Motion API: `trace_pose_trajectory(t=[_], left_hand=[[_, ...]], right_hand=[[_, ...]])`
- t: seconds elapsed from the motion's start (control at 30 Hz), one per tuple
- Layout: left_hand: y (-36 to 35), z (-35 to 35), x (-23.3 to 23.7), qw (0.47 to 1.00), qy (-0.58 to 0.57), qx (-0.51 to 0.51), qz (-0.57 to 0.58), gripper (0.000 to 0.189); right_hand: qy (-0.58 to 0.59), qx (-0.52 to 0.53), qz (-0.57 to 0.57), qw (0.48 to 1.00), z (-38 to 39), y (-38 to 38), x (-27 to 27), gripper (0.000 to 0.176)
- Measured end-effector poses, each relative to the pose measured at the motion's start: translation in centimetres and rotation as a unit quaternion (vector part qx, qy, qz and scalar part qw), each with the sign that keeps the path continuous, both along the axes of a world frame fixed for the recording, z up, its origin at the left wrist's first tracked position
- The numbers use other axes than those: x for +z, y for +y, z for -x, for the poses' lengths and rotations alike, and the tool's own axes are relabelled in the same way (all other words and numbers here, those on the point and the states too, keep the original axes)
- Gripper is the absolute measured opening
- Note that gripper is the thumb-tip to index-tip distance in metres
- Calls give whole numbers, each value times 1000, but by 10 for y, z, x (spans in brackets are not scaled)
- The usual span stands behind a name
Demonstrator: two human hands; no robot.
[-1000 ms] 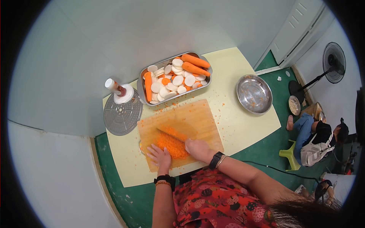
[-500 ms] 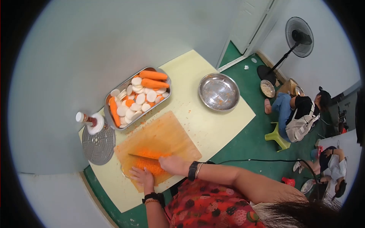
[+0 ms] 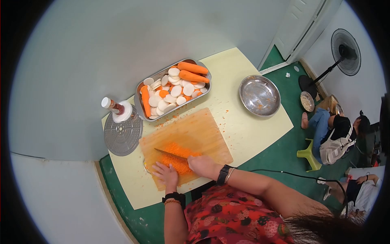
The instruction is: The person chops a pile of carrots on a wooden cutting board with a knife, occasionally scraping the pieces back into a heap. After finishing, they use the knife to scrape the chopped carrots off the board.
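With right grip (image 3: 202, 164) clenched on knife (image 3: 170, 154), rock it through carrot (image 3: 178, 159) heaped just left of that grip on board (image 3: 207, 130), curling fingertips of left grip (image 3: 165, 173), splayed flat and empty, away from its edge.

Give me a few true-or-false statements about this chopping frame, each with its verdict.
1. The right hand holds a knife over chopped carrot on the cutting board. True.
2. The metal tray holds white slices and whole carrots. True.
3. The left hand grips the metal tray. False: it lies flat and open on the cutting board, beside the chopped carrot.
4. The steel bowl is full of white slices. False: it holds only a few orange bits.
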State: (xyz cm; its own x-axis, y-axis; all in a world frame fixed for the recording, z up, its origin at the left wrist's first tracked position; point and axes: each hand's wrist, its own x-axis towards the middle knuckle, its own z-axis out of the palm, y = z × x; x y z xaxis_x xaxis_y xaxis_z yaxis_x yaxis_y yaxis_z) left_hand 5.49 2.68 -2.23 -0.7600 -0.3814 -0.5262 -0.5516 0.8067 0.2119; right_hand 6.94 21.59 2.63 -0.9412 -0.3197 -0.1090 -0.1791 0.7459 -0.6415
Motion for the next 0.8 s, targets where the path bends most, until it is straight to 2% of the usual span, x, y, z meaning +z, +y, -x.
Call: trace_pose_trajectory(t=[0.53,0.67,0.8], left_hand=[[0,0,-2,1000,11,9,-15,76],[1,-2,-3,1000,12,9,-18,75],[0,2,-1,1000,13,7,-18,75]], right_hand=[[22,-24,-5,999,2,5,-15,21],[2,-37,-30,999,6,8,3,21],[14,-36,-15,999,8,12,-15,23]])
